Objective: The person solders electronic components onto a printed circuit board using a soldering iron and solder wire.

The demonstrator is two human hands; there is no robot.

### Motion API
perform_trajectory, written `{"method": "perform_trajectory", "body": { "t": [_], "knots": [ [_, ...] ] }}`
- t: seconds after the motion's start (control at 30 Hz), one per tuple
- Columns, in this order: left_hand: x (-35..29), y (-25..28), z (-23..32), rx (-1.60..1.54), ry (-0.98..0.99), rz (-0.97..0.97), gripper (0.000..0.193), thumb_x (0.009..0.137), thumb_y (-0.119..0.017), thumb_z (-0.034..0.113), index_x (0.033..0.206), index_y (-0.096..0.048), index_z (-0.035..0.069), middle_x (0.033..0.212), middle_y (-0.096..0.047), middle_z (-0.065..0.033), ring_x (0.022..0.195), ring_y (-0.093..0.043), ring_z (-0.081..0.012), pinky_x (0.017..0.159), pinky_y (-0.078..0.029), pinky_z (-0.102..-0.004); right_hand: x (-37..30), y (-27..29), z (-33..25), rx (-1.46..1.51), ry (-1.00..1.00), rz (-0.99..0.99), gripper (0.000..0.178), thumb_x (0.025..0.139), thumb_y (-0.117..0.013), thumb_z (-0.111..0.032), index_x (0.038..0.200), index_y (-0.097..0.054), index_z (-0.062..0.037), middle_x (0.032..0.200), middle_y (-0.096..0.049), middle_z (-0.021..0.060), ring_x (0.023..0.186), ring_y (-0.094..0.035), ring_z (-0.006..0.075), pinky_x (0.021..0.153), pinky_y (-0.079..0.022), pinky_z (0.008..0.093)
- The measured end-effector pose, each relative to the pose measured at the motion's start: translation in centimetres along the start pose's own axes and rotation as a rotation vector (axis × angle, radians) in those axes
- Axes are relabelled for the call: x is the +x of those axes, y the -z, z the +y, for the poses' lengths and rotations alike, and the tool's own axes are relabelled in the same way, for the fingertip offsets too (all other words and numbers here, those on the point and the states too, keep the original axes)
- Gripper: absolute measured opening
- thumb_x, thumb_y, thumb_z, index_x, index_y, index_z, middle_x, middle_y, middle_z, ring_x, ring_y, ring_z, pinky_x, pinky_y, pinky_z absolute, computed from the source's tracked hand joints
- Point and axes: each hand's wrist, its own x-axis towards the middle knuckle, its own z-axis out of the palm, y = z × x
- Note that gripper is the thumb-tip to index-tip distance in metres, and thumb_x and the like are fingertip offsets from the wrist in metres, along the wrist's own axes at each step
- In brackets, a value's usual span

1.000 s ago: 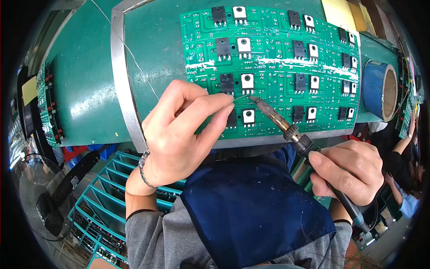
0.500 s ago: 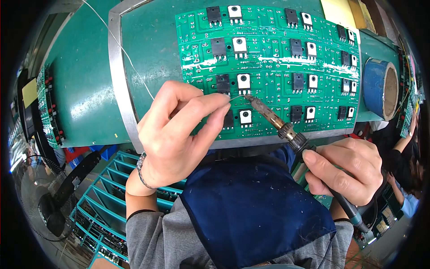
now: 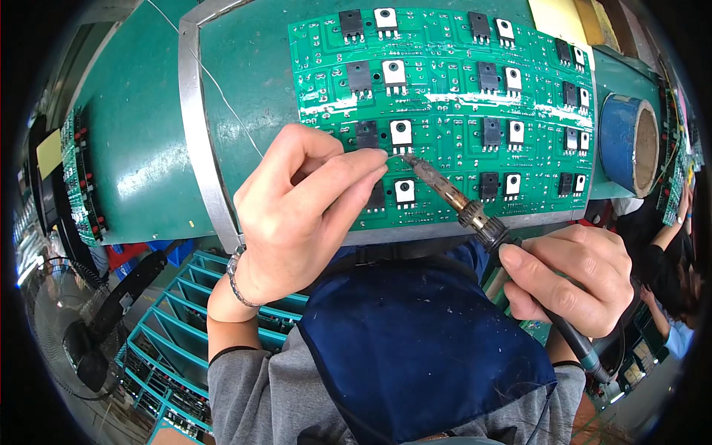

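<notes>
Left hand [image 3: 304,196] pinches thin silvery wire [image 3: 222,93]; right hand [image 3: 572,280] grips black-handled soldering iron [image 3: 466,209], tip [image 3: 408,159] beside white rectangular component [image 3: 401,133] on green circuit board [image 3: 445,148], upper centre of frame; white legends [image 3: 406,53] illegibly small

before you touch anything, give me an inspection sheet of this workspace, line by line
Surface: green worktop with a metal strip bordering the work area.
Job's things: green circuit board panel carrying black and white components in rows; soldering iron, tip at the legs of a white component, exact contact unclear; thin wire.
Clutter: blue roll at the right; yellow sheet at the panel's upper right.
Hands: left hand pinches the thin wire; right hand grips the iron's handle.
Cables: no cord clearly traceable from the iron.
Surroundings: fan and teal rack lower left; another person's arm far right.
</notes>
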Motion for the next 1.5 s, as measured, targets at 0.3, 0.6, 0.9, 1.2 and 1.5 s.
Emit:
{"method": "perform_trajectory", "body": {
  "t": [0.3, 0.6, 0.9, 1.2, 1.5],
  "knots": [
    [-2.7, 3.2, 1.7, -0.066, 0.013, -0.164, 0.028, 0.068, -0.082, -0.002, 0.094, -0.078, 0.009, 0.078, -0.058, -0.0020, 0.065, -0.058, -0.0134, 0.054, -0.045, -0.0274, -1.1, 0.6, -0.8, 0.010, 0.031, 0.010, 0.027, 0.077, -0.082, -0.014, 0.099, -0.075, -0.0012, 0.077, -0.062, 0.0048, 0.055, -0.060, 0.0137, 0.045, -0.052, 0.0232],
    [-6.5, 2.1, 2.3, -0.141, 0.166, -0.045, 0.029, 0.072, -0.084, 0.000, 0.098, -0.076, 0.006, 0.082, -0.060, -0.0044, 0.062, -0.057, -0.0111, 0.049, -0.044, -0.0249, -2.3, -0.7, -2.9, 0.056, 0.060, 0.070, 0.025, 0.079, -0.081, -0.015, 0.099, -0.075, -0.0004, 0.078, -0.064, 0.0064, 0.056, -0.062, 0.0137, 0.043, -0.051, 0.0213],
    [-6.1, 0.7, 1.3, -0.041, 0.142, 0.128, 0.023, 0.073, -0.081, -0.003, 0.092, -0.074, 0.006, 0.082, -0.059, -0.0036, 0.062, -0.057, -0.0115, 0.051, -0.045, -0.0251, -1.9, -2.1, -4.1, 0.072, -0.027, 0.016, 0.028, 0.074, -0.083, -0.011, 0.100, -0.076, -0.0029, 0.079, -0.063, 0.0037, 0.059, -0.063, 0.0142, 0.045, -0.050, 0.0250],
    [-6.0, 0.3, 1.1, -0.045, 0.120, 0.149, 0.022, 0.073, -0.080, -0.005, 0.092, -0.073, 0.005, 0.081, -0.059, -0.0035, 0.060, -0.058, -0.0113, 0.051, -0.047, -0.0245, -1.7, -2.6, -4.4, -0.010, -0.025, 0.000, 0.026, 0.075, -0.083, -0.012, 0.099, -0.076, -0.0043, 0.079, -0.061, 0.0030, 0.060, -0.063, 0.0139, 0.047, -0.053, 0.0256],
    [-5.7, -0.1, 1.0, -0.025, 0.097, 0.146, 0.023, 0.072, -0.081, -0.005, 0.092, -0.073, 0.005, 0.080, -0.059, -0.0037, 0.059, -0.058, -0.0115, 0.051, -0.046, -0.0246, -1.8, -3.3, -4.8, -0.076, 0.021, 0.045, 0.025, 0.074, -0.083, -0.009, 0.096, -0.075, -0.0023, 0.077, -0.061, 0.0043, 0.058, -0.061, 0.0132, 0.047, -0.054, 0.0236]
  ]
}}
